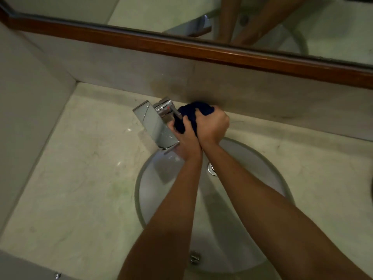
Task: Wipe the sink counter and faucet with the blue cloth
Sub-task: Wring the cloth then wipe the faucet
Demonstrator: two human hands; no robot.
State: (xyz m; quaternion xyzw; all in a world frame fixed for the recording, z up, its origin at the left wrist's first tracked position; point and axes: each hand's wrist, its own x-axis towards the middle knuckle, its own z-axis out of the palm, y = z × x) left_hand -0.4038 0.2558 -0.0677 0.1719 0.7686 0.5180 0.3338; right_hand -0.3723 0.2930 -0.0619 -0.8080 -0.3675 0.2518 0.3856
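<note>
Both hands' grips, left hand and right hand, bunched around blue cloth, just right of chrome faucet.

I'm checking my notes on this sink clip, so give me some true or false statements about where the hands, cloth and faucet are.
1. Both hands grip the cloth. True: left hand and right hand.
2. The cloth lies in the basin. False: it is held up beside the faucet.
3. The cloth is red. False: dark blue.
4. A mirror with a wooden frame hangs behind the counter. True.
5. Water fills the basin. False: its drain shows bare.
</note>
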